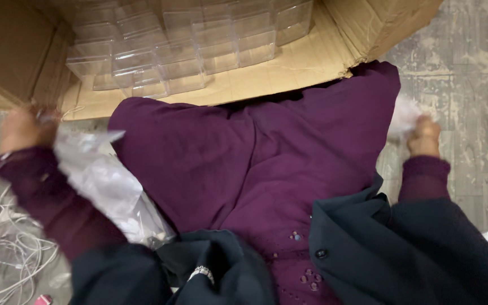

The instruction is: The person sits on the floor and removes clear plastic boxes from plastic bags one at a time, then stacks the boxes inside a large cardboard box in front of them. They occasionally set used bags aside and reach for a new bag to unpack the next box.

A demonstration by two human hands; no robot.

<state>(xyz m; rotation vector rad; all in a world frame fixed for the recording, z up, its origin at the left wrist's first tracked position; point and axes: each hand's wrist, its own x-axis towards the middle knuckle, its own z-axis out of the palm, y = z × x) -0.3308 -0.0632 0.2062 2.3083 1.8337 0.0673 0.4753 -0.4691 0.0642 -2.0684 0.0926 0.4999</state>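
Head view | cardboard box [312,62]: clear plastic cases [187,51] | left hand [22,129] grips clear bag [105,186] | right hand [423,137] clutches crumpled wrap [403,116]

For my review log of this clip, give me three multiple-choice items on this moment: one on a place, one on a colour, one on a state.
1. Where are the clear plastic boxes?
A. In the open cardboard carton
B. On the person's lap
C. Among the cables

2. What colour is the garment over the lap?
A. Yellow
B. Purple
C. White

3. How is the right hand?
A. Flat on the floor
B. Inside the carton
C. Closed on a crumpled white piece

Answers: 1 A, the boxes stand in rows inside the carton; 2 B, the cloth is deep purple; 3 C, the fingers are curled around it.
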